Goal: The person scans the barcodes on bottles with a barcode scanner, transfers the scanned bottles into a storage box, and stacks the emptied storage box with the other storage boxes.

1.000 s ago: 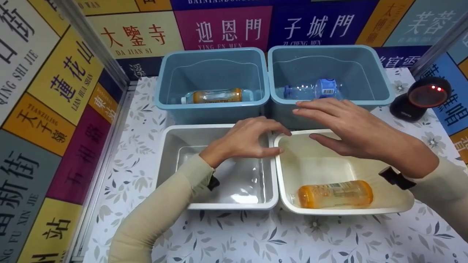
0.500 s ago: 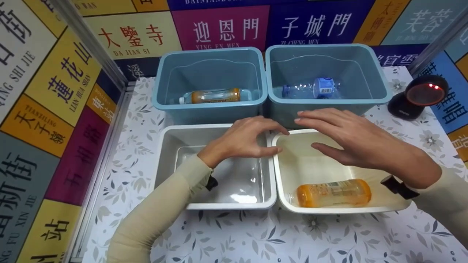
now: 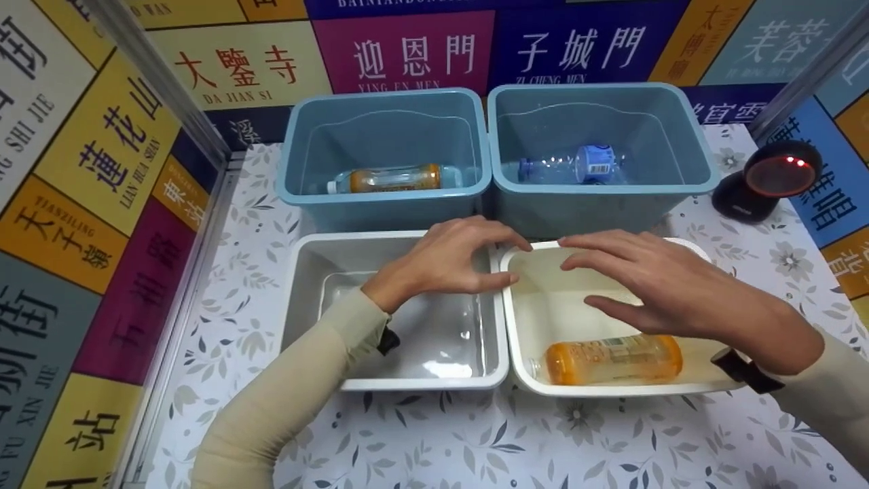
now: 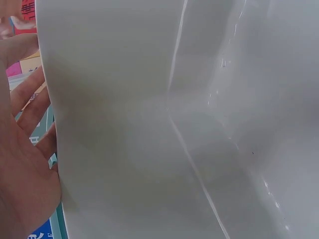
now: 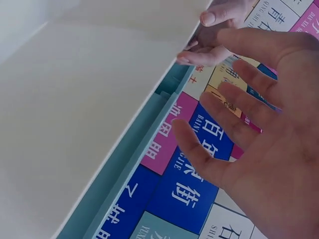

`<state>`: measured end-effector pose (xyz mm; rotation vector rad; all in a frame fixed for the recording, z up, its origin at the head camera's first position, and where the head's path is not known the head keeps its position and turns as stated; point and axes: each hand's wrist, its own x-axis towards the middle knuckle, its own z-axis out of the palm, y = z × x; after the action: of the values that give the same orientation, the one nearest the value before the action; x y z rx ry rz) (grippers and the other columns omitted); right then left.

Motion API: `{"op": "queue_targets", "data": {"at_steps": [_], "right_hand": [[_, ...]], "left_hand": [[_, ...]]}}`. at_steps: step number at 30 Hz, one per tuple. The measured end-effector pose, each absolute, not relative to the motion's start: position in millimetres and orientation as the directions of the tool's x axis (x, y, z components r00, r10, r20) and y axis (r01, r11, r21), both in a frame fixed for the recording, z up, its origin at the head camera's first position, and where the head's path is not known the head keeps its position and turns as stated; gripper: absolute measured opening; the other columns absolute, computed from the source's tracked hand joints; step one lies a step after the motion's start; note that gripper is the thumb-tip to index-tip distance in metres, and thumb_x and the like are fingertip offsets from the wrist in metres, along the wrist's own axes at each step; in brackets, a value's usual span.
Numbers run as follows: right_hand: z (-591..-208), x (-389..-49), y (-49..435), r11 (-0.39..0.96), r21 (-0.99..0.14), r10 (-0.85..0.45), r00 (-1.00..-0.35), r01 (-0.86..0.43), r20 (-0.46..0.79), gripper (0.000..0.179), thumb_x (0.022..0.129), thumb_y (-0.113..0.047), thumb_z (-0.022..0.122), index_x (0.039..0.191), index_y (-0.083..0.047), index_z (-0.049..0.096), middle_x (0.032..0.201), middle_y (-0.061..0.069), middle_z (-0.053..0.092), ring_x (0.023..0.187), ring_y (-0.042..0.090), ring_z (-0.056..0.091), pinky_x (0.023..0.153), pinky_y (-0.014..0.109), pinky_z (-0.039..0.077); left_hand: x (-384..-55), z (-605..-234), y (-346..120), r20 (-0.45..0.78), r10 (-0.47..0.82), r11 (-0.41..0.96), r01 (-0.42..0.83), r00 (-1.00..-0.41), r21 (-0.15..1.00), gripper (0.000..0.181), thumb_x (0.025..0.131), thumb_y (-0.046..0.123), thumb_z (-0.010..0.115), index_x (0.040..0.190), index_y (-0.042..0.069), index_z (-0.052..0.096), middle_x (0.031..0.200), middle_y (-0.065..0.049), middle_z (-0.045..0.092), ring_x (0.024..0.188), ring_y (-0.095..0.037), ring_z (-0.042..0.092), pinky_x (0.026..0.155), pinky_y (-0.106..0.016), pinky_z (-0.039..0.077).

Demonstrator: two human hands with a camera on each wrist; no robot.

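Observation:
My left hand (image 3: 451, 261) hovers over the right side of the grey-white bin (image 3: 424, 385), thumb and fingers apart and holding nothing. Above the cream bin (image 3: 543, 299) is my right hand (image 3: 655, 285), its fingers loosely extended with nothing in them. An orange-labelled clear plastic bottle (image 3: 611, 360) lies on its side in the cream bin, below the right hand. In the right wrist view, the palm of the right hand (image 5: 274, 139) shows beside a bin's pale wall. The left wrist view has the left hand (image 4: 25, 164) at the left edge.
Behind stand two blue bins. The left blue bin (image 3: 387, 199) holds a bottle with an orange label (image 3: 394, 178); the right blue bin (image 3: 604, 189) holds a blue-labelled bottle (image 3: 594, 164). A black scanner-like device (image 3: 764, 180) stands at the right on the floral tablecloth (image 3: 421, 441).
My right hand has come down from beside the right blue bin to over the cream bin. The left hand keeps its pose. The head view has shifted slightly.

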<state>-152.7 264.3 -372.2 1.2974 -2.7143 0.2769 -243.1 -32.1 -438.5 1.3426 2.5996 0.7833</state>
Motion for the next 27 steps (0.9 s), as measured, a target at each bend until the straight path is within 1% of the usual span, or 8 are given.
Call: {"op": "queue_targets", "data": {"at_steps": [4, 6, 7, 9, 13, 16, 21, 27], "right_hand": [[-378, -150, 265, 0.599, -0.115, -0.774, -0.61, -0.792, 0.167, 0.047, 0.093, -0.048, 0.065, 0.134, -0.025, 0.06, 0.15, -0.003, 0.053, 0.128, 0.02, 0.057, 0.088, 0.049, 0.056], [-380, -149, 266, 0.593, -0.122, -0.782, -0.606, -0.796, 0.149, 0.047, 0.095, -0.051, 0.059, 0.134, -0.024, 0.06, 0.15, -0.003, 0.053, 0.13, 0.021, 0.056, 0.091, 0.05, 0.055], [-381, -148, 267, 0.591, -0.128, -0.785, -0.604, -0.797, 0.139, 0.047, 0.095, -0.05, 0.059, 0.134, -0.024, 0.06, 0.15, -0.002, 0.052, 0.131, 0.021, 0.056, 0.093, 0.05, 0.054], [-383, -147, 267, 0.59, -0.135, -0.787, -0.605, -0.796, 0.122, 0.047, 0.092, -0.046, 0.067, 0.134, -0.024, 0.059, 0.15, -0.002, 0.052, 0.131, 0.022, 0.055, 0.095, 0.05, 0.053], [-385, -147, 267, 0.588, -0.147, -0.79, -0.604, -0.796, 0.111, 0.054, 0.082, -0.032, 0.081, 0.131, -0.024, 0.06, 0.148, 0.0, 0.054, 0.13, 0.023, 0.056, 0.096, 0.05, 0.053], [-386, -148, 267, 0.588, -0.161, -0.789, -0.606, -0.793, 0.1, 0.054, 0.081, -0.03, 0.083, 0.129, -0.024, 0.06, 0.146, 0.001, 0.056, 0.129, 0.023, 0.057, 0.096, 0.05, 0.052], [-390, -149, 267, 0.6, -0.184, -0.788, -0.615, -0.779, 0.03, 0.052, 0.083, -0.033, 0.081, 0.13, -0.024, 0.06, 0.144, 0.0, 0.057, 0.129, 0.022, 0.057, 0.098, 0.049, 0.052], [-396, -153, 266, 0.565, -0.218, -0.818, -0.574, -0.796, -0.027, 0.053, 0.084, -0.034, 0.08, 0.131, -0.025, 0.058, 0.14, -0.002, 0.058, 0.125, 0.017, 0.058, 0.096, 0.043, 0.054]], "left_hand": [[-244, -439, -33, 0.132, 0.788, 0.473, 0.729, -0.601, 0.494, 0.044, 0.089, 0.064, 0.056, 0.128, 0.044, 0.063, 0.129, 0.026, 0.062, 0.112, -0.004, 0.055, 0.093, -0.034, 0.047], [-244, -439, -32, 0.132, 0.789, 0.47, 0.728, -0.6, 0.498, 0.044, 0.089, 0.064, 0.056, 0.128, 0.044, 0.063, 0.128, 0.027, 0.062, 0.112, -0.005, 0.055, 0.093, -0.034, 0.047], [-244, -440, -32, 0.132, 0.79, 0.469, 0.728, -0.599, 0.499, 0.044, 0.089, 0.064, 0.056, 0.128, 0.044, 0.063, 0.128, 0.027, 0.062, 0.112, -0.004, 0.054, 0.093, -0.034, 0.047], [-244, -439, -32, 0.133, 0.79, 0.467, 0.728, -0.598, 0.501, 0.044, 0.089, 0.064, 0.055, 0.128, 0.045, 0.062, 0.128, 0.027, 0.062, 0.112, -0.004, 0.054, 0.093, -0.034, 0.047], [-243, -439, -32, 0.142, 0.788, 0.466, 0.731, -0.599, 0.498, 0.043, 0.089, 0.062, 0.056, 0.128, 0.044, 0.063, 0.128, 0.027, 0.062, 0.112, -0.004, 0.055, 0.093, -0.033, 0.047], [-243, -439, -33, 0.146, 0.787, 0.467, 0.733, -0.6, 0.495, 0.043, 0.089, 0.062, 0.057, 0.128, 0.044, 0.063, 0.128, 0.027, 0.062, 0.113, -0.004, 0.055, 0.093, -0.033, 0.047], [-243, -439, -33, 0.142, 0.786, 0.471, 0.731, -0.602, 0.494, 0.043, 0.089, 0.062, 0.057, 0.128, 0.045, 0.062, 0.128, 0.028, 0.062, 0.112, -0.003, 0.055, 0.092, -0.034, 0.047], [-244, -439, -33, 0.147, 0.788, 0.465, 0.734, -0.598, 0.494, 0.044, 0.089, 0.063, 0.057, 0.129, 0.045, 0.062, 0.127, 0.028, 0.062, 0.111, -0.003, 0.054, 0.091, -0.033, 0.047]]}}
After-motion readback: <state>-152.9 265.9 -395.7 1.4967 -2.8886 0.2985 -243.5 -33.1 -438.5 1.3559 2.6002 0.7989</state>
